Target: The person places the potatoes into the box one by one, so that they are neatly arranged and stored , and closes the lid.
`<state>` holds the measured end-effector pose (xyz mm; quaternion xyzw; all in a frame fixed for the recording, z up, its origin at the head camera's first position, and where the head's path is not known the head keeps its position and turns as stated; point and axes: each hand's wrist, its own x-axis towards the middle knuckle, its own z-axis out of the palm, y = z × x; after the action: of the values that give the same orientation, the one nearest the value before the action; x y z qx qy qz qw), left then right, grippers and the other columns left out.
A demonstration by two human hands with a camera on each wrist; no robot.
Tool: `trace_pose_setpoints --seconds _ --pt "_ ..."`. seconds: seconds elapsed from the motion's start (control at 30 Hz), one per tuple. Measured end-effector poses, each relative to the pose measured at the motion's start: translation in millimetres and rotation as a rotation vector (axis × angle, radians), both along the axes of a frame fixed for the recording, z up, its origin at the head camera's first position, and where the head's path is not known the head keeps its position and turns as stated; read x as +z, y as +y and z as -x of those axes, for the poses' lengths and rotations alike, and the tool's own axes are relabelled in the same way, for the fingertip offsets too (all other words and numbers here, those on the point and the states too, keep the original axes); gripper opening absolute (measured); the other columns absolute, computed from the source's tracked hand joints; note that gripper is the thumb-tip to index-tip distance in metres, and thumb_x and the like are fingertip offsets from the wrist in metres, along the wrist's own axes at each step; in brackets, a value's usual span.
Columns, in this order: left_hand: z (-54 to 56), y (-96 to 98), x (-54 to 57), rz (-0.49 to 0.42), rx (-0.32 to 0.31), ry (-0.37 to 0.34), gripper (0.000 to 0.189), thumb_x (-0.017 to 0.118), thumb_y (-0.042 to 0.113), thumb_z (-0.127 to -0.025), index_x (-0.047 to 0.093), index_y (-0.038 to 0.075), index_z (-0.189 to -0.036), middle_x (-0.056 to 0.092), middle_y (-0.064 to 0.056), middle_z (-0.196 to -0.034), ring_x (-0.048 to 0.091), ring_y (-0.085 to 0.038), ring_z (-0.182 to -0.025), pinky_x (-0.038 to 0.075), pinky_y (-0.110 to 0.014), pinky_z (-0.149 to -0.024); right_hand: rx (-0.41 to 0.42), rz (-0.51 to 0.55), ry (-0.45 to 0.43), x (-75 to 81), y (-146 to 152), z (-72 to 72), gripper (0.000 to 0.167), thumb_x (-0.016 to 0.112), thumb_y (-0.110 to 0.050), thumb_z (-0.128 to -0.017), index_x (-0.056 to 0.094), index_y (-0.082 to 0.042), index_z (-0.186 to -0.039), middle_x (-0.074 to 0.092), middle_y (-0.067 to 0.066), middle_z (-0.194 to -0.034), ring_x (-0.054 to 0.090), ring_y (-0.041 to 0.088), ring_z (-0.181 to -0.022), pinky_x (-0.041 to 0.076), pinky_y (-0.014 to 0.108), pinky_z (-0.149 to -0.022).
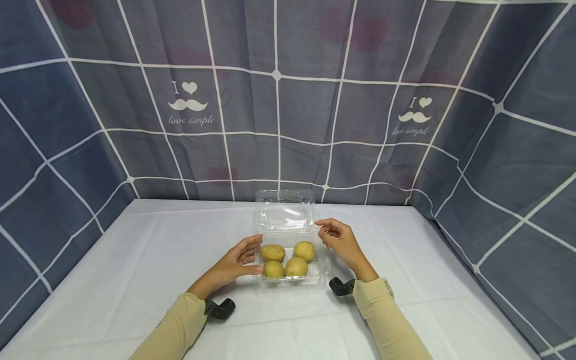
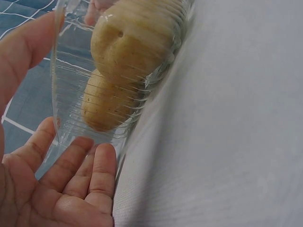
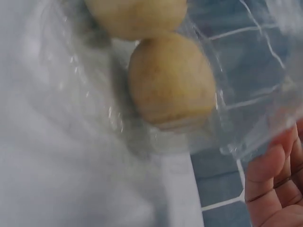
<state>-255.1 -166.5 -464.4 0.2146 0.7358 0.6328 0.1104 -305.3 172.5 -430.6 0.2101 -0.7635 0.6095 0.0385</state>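
A clear plastic clamshell box (image 1: 288, 281) stands on the table with its lid (image 1: 286, 212) raised at the back. Several yellow potatoes (image 1: 296, 267) lie in its base; two potatoes (image 2: 132, 42) show through the ribbed wall in the left wrist view. At the box's left side is my left hand (image 1: 236, 259), its thumb and relaxed fingers spread along the rim and wall. My right hand (image 1: 339, 242) is by the right edge of the lid, index finger reaching to it and the other fingers bent. Whether it pinches the plastic is unclear. The right wrist view is blurred around a potato (image 3: 170, 82).
A white cloth (image 1: 180, 240) covers the table. Dark grey-blue curtains (image 1: 306, 110) with white grid lines hang behind it and at both sides. Each wrist carries a small black mount (image 1: 220, 309) at the beige sleeve cuff.
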Motion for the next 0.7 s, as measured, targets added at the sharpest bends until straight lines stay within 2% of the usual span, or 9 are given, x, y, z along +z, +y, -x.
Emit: trace_pose_setpoints --seconds 0.17,0.43,0.57,0.7 --pt "-0.9 0.2 1.7 0.003 -0.005 -0.006 0.093 0.083 0.008 -0.096 0.026 -0.006 -0.167 0.03 -0.034 -0.169 0.028 -0.053 -0.157 0.032 -0.062 -0.127 -0.042 0.014 -0.051 -6.0 4.7 4.4 0.036 0.062 0.006 -0.099 0.062 0.017 -0.133 0.064 0.002 -0.096 0.055 0.006 -0.071 0.049 0.017 -0.063" --pt "-1.8 0.1 2.6 0.008 -0.007 -0.008 0.092 0.082 0.008 -0.096 0.025 -0.006 -0.167 0.028 -0.034 -0.17 0.027 -0.053 -0.158 0.03 -0.063 -0.127 -0.084 0.078 -0.18 -20.6 9.5 11.7 0.048 0.061 0.006 -0.096 0.055 0.015 -0.143 0.061 0.017 -0.117 0.06 0.008 -0.079 0.054 0.02 -0.067" --pt "-1.5 0.3 2.0 0.009 -0.007 -0.01 0.092 0.082 0.008 -0.096 0.025 -0.005 -0.167 0.028 -0.034 -0.17 0.027 -0.053 -0.158 0.031 -0.062 -0.127 -0.029 0.154 -0.284 -26.6 13.0 12.8 0.057 0.058 0.007 -0.096 0.047 0.013 -0.151 0.059 0.021 -0.128 0.06 0.009 -0.088 0.056 0.019 -0.072" --pt "-0.6 0.4 1.0 0.013 -0.008 -0.009 0.092 0.082 0.008 -0.097 0.025 -0.005 -0.168 0.029 -0.033 -0.17 0.027 -0.052 -0.158 0.031 -0.061 -0.128 0.087 0.239 -0.343 -32.4 18.1 13.3 0.064 0.054 0.006 -0.098 0.034 0.014 -0.159 0.054 0.023 -0.136 0.061 0.011 -0.101 0.059 0.021 -0.086"
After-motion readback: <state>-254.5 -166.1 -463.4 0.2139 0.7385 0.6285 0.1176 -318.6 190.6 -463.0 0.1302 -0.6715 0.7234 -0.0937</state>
